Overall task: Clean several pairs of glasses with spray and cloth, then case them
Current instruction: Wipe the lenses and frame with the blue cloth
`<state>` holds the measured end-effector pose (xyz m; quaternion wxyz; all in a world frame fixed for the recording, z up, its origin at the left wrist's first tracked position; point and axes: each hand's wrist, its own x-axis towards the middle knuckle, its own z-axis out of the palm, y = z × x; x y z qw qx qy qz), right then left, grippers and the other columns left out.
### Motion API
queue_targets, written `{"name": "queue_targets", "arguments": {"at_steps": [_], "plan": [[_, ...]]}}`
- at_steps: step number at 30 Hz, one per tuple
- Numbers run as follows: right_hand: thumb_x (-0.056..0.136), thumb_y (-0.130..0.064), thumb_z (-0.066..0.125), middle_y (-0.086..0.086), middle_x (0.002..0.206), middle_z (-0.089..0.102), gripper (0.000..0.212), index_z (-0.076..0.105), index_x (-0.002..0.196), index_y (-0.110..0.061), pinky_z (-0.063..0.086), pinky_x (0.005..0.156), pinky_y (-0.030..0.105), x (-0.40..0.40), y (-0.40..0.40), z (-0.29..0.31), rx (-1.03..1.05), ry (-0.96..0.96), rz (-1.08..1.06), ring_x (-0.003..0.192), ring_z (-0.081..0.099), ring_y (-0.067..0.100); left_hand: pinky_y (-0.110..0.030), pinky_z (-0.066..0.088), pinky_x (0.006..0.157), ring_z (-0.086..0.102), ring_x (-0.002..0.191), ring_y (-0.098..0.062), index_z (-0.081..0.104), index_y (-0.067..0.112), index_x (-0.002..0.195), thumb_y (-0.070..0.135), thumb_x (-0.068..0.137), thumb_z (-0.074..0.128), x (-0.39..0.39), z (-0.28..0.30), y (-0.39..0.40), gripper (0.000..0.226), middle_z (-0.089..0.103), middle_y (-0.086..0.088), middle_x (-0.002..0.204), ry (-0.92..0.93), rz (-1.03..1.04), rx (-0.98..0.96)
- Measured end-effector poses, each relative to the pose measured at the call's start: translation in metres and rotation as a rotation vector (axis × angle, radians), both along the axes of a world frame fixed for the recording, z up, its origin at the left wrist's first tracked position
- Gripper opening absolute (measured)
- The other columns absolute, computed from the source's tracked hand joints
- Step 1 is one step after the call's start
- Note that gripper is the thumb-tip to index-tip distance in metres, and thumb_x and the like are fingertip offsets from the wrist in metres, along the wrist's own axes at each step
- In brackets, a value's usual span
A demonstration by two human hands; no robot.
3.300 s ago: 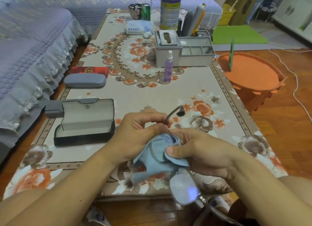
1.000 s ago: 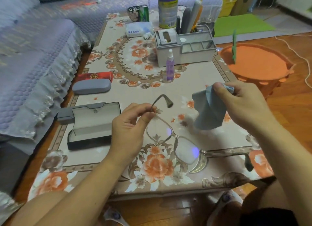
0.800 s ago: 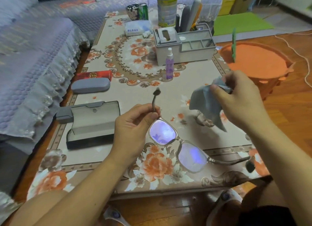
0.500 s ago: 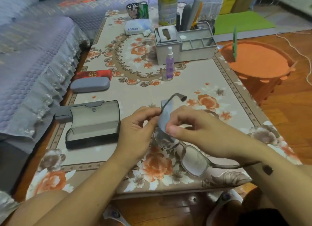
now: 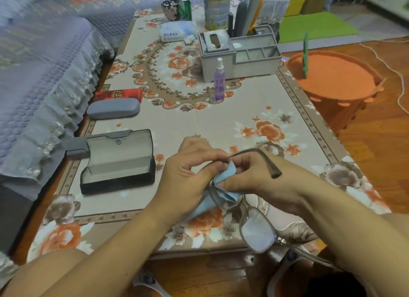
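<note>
**Light frame, soft cloth: hold at the rim and hinge, not the arm**

The pair of thin grey-framed glasses with clear lenses (image 5: 247, 212) is held in the air over the near edge of the floral-cloth-covered surface (image 5: 221, 124), arms unfolded. The left hand (image 5: 188, 177) grips the frame at the corner where one arm meets the lens, its fingers (image 5: 200, 151) curled round that joint. The right hand (image 5: 259, 177) pinches the pale blue soft cleaning cloth (image 5: 221, 192) against the farther lens, thumb on top, the cloth folded over the rim so that it seems to cover both faces. The nearer lens is bare and hangs low toward the person's lap.

These glasses look very light and somewhat springy; the arms are thin and would likely bend if used as a lever. The safer hold is the one in use now, close to the hinge and rim, so the rubbing pressure is taken beside the lens. The lenses are smooth, smear easily and are best touched only through the cloth. The cloth is limp and could slip out unless pinched.

The open black hard-shell case with grey lining (image 5: 117, 161) waits to the left; behind it lie a closed grey oval case (image 5: 113, 111) and the small purple spray bottle (image 5: 219, 81), standing upright.
</note>
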<state>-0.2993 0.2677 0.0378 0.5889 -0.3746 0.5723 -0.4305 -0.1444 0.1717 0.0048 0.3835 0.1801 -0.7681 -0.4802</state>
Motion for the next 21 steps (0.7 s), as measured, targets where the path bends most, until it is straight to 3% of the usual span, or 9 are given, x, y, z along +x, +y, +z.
{"name": "queue_targets", "arguments": {"at_steps": [4, 7, 10, 13, 16, 18, 21], "plan": [[0.08, 0.007, 0.077, 0.019, 0.096, 0.074, 0.018, 0.07, 0.095, 0.001, 0.059, 0.077, 0.034, 0.01, 0.003, -0.001, 0.022, -0.086, 0.025, 0.093, 0.072, 0.031, -0.03, 0.048, 0.089, 0.057, 0.101, -0.024, 0.077, 0.024, 0.097, 0.002, 0.082, 0.073, -0.003, -0.003, 0.002, 0.027, 0.068, 0.003, 0.091, 0.003, 0.009, -0.03], [0.082, 0.004, 0.076, 0.026, 0.101, 0.074, 0.017, 0.07, 0.097, 0.007, 0.058, 0.092, 0.043, 0.016, 0.003, -0.001, 0.017, -0.037, -0.039, 0.1, 0.071, 0.041, -0.035, 0.049, 0.087, 0.058, 0.097, -0.027, 0.079, 0.017, 0.093, 0.007, 0.081, 0.075, -0.003, -0.001, 0.001, 0.016, 0.068, -0.007, 0.089, -0.008, -0.045, 0.041], [0.085, -0.01, 0.078, 0.02, 0.1, 0.074, 0.017, 0.072, 0.098, -0.001, 0.055, 0.094, 0.039, 0.014, 0.001, 0.002, 0.028, -0.104, 0.019, 0.099, 0.071, 0.034, -0.037, 0.051, 0.09, 0.063, 0.096, -0.029, 0.08, 0.024, 0.094, 0.021, 0.081, 0.074, 0.001, 0.006, -0.007, 0.015, 0.069, -0.008, 0.092, -0.002, -0.087, 0.168], [0.084, -0.034, 0.075, 0.02, 0.115, 0.067, 0.041, 0.069, 0.11, -0.004, 0.05, 0.101, 0.043, 0.002, 0.004, 0.005, 0.068, -0.444, 0.157, 0.111, 0.064, 0.031, -0.039, 0.052, 0.092, 0.063, 0.098, -0.03, 0.08, 0.034, 0.093, 0.022, 0.081, 0.074, 0.007, 0.009, -0.012, 0.018, 0.07, -0.003, 0.092, 0.001, -0.097, 0.189], [0.094, -0.017, 0.067, 0.021, 0.132, 0.058, 0.042, 0.058, 0.131, 0.0, 0.044, 0.111, 0.048, -0.013, 0.007, 0.008, 0.074, -0.711, 0.203, 0.124, 0.056, 0.033, -0.046, 0.051, 0.091, 0.061, 0.096, -0.035, 0.08, 0.033, 0.091, 0.009, 0.083, 0.075, 0.009, 0.009, -0.01, 0.027, 0.069, -0.006, 0.09, 0.019, -0.103, 0.161], [0.098, -0.002, 0.05, 0.028, 0.14, 0.052, 0.042, 0.048, 0.138, 0.01, 0.039, 0.116, 0.049, -0.014, 0.006, 0.005, 0.077, -0.7, 0.228, 0.13, 0.052, 0.037, -0.044, 0.051, 0.09, 0.061, 0.095, -0.035, 0.079, 0.027, 0.09, 0.004, 0.082, 0.074, 0.009, 0.01, -0.009, 0.025, 0.069, -0.006, 0.09, 0.024, -0.096, 0.13], [0.089, 0.0, 0.059, 0.038, 0.134, 0.054, 0.042, 0.052, 0.127, 0.018, 0.043, 0.112, 0.051, -0.001, 0.003, -0.006, 0.072, -0.449, 0.166, 0.122, 0.058, 0.041, -0.039, 0.05, 0.088, 0.059, 0.097, -0.029, 0.078, 0.022, 0.093, 0.003, 0.082, 0.074, 0.006, 0.008, -0.006, 0.022, 0.069, 0.001, 0.09, -0.006, -0.093, 0.065]]}}
